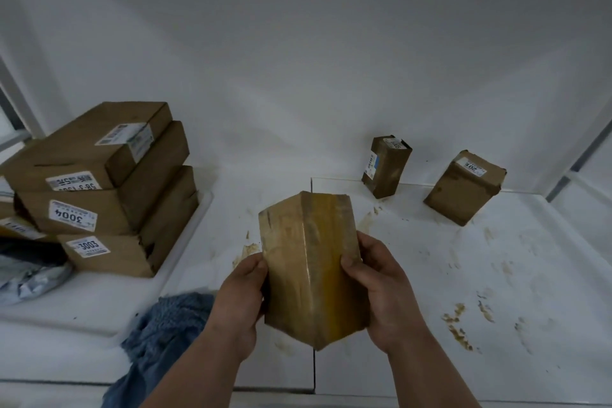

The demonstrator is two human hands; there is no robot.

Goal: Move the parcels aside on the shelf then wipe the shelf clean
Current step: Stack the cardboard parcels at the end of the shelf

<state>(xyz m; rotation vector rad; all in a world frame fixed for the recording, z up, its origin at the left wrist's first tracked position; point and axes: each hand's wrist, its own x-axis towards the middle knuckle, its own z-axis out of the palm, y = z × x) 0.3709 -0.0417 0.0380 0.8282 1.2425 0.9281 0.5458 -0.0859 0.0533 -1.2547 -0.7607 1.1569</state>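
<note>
Above the middle of the white shelf (414, 275) I hold a taped brown cardboard parcel (308, 262) with both hands. My left hand (241, 301) grips its left side, and my right hand (381, 288) grips its right side. Two small brown parcels stand at the back right: one (385, 166) against the wall, the other (465, 187) further right. Brown stains (458, 325) are scattered over the shelf surface. A blue cloth (162, 338) lies at the shelf's front left edge.
A stack of several labelled brown parcels (99, 189) sits on the left shelf section. A grey plastic mailer bag (29, 275) lies at the far left. A white wall (331, 60) closes the back. A metal upright (583, 156) stands at the right.
</note>
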